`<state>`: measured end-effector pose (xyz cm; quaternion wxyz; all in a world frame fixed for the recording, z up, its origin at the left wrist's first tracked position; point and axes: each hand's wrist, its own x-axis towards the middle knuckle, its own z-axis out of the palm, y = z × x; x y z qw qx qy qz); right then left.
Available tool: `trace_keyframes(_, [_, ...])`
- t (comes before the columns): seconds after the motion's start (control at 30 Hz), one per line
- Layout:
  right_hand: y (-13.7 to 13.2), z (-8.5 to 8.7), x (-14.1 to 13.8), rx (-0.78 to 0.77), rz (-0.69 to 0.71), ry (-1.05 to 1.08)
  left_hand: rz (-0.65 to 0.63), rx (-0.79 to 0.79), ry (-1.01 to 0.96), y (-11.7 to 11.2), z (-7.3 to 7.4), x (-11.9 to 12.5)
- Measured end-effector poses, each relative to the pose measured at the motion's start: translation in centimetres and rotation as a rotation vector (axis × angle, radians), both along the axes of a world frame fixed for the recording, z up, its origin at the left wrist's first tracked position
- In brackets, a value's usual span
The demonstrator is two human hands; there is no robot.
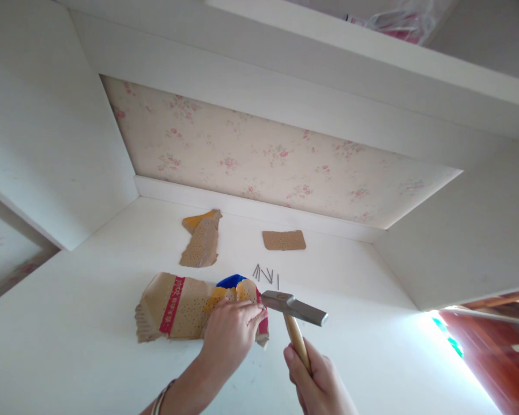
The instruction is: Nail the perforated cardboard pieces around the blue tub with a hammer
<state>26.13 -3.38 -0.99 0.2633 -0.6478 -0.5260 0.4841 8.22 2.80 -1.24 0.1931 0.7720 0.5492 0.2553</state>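
My right hand [315, 383] is wrapped round the wooden handle of a hammer [294, 311], whose steel head hangs just above the white desk top [372, 357]. My left hand [231, 334] lies on a piece of brown perforated cardboard [173, 305] with a red band and blue and yellow print. Its fingers are pressed together at the cardboard's right end, right beside the hammer head. Whether they pinch a nail there is hidden. Several loose nails [266, 275] lie on the desk just behind the hammer head.
Two smaller torn cardboard scraps lie further back, one [201, 239] at the centre left and one [284, 240] to its right. A floral-papered back wall [263, 155] and white side panels enclose the desk. A shelf [372, 40] runs overhead. A red door [493, 340] shows at the lower right.
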Motion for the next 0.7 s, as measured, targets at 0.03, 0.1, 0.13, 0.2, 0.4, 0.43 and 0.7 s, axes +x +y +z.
trace_keyframes(0.03, [0.02, -0.06, -0.02, 0.003, -0.001, -0.009, -0.001, 0.004, -0.005, 0.00, -0.03, 0.01])
trace_keyframes(0.1, [0.06, -0.21, -0.08, 0.015, 0.012, -0.041, 0.004, -0.004, 0.005, 0.02, -0.05, 0.01])
trace_keyframes(0.13, [0.07, -0.30, -0.11, 0.019, 0.020, -0.051, 0.004, -0.011, 0.019, 0.04, -0.04, 0.02])
trace_keyframes(0.2, [0.04, -0.49, -0.16, 0.017, 0.025, -0.035, 0.001, -0.016, 0.042, 0.06, 0.01, 0.01])
trace_keyframes(0.4, [-0.32, -0.58, -0.15, -0.006, -0.006, 0.013, -0.011, 0.002, 0.049, 0.06, -0.03, -0.06])
trace_keyframes(0.43, [-0.37, -0.54, -0.15, -0.004, -0.005, 0.017, -0.007, 0.000, 0.051, 0.07, -0.07, -0.07])
trace_keyframes(0.7, [-0.35, -0.11, -0.31, 0.000, -0.025, 0.019, -0.003, -0.002, 0.032, 0.01, -0.03, -0.06])
